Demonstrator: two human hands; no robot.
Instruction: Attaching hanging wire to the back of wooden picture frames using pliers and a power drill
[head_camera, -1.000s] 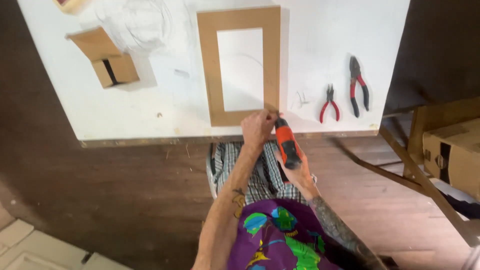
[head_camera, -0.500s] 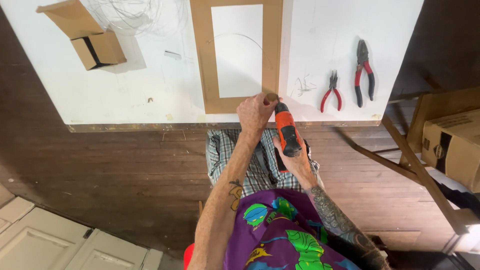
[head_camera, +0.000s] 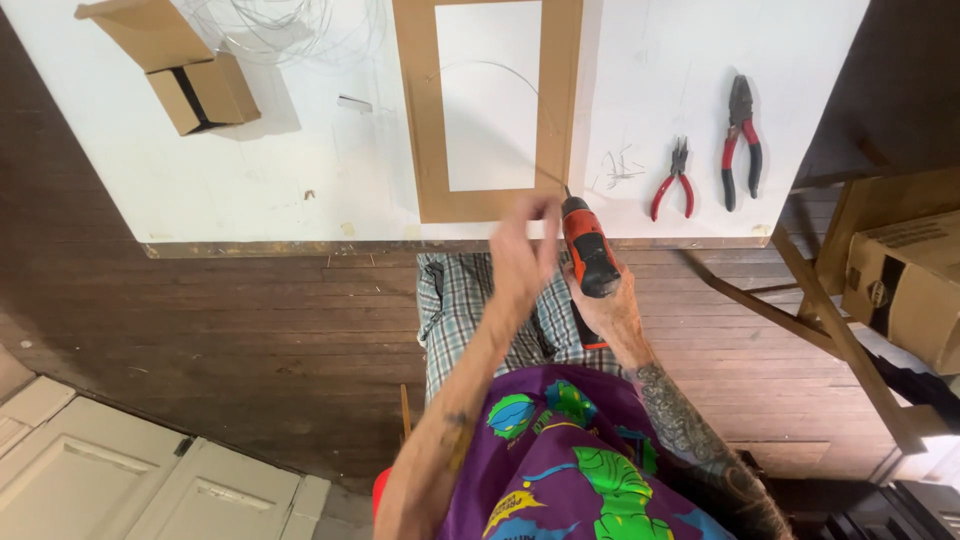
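Observation:
A brown cardboard frame (head_camera: 430, 110) with a rectangular opening lies on the white table (head_camera: 250, 180); a thin curved wire (head_camera: 490, 68) crosses the opening. My right hand (head_camera: 610, 305) grips an orange and black cordless drill (head_camera: 588, 248), its bit touching the frame's near right corner. My left hand (head_camera: 522, 245) hovers blurred just left of the drill at the frame's near edge, fingers loosely curled, holding nothing that I can see.
Small red-handled pliers (head_camera: 672, 182) and larger red and black pliers (head_camera: 740, 140) lie right of the frame. An open cardboard box (head_camera: 185, 75) and a wire coil (head_camera: 260, 25) sit at the left. A wooden support (head_camera: 830, 320) and another box (head_camera: 905, 280) stand at right.
The view has shifted so the table sits higher in frame. My left hand has lifted off the frame's corner and is in motion; the drill stays at that corner.

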